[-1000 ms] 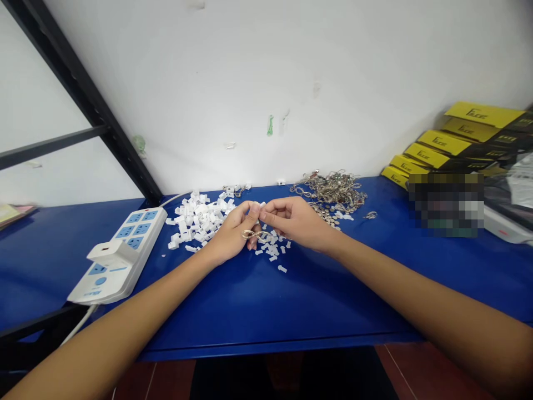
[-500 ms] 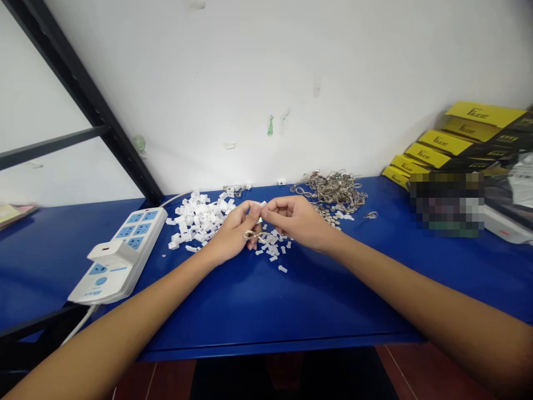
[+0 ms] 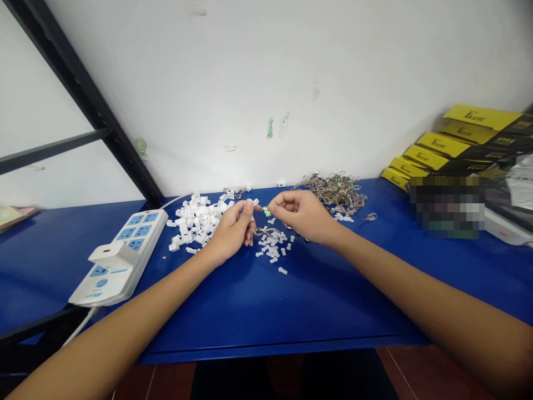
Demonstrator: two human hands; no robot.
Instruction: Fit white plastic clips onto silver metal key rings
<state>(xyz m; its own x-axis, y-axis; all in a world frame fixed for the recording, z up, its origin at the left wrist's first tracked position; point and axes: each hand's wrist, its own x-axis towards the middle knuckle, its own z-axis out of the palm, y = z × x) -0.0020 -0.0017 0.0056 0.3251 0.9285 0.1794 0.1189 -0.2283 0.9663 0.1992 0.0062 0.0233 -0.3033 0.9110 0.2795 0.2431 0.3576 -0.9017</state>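
Note:
Between the thumb and fingers of my left hand [image 3: 232, 229] is a small white plastic housing [image 3: 256, 202], its end poking out past the fingertips. My right hand [image 3: 306, 218] pinches a small green circuit board [image 3: 267, 211], held just right of the housing and apart from it. A looped, twisted wire [image 3: 266, 230] hangs below the board, close to my left fingers. Under the hands lie several small white flat pieces [image 3: 275, 244]. A heap of white housings [image 3: 195, 219] is left of my left hand. Behind my right hand sits a tangle of wired boards [image 3: 337, 191].
A white power strip [image 3: 144, 253] with a plug-in adapter [image 3: 113, 254] lies at left, beside a black metal frame [image 3: 106, 125]. Yellow boxes [image 3: 441, 144] are stacked at the back right. A white wall [image 3: 233, 83] stands behind the blue table [image 3: 258, 311].
My hands have drawn slightly apart. The green board, mostly hidden behind the left fingers before, now shows in my right fingertips, and the white housing sits in my left.

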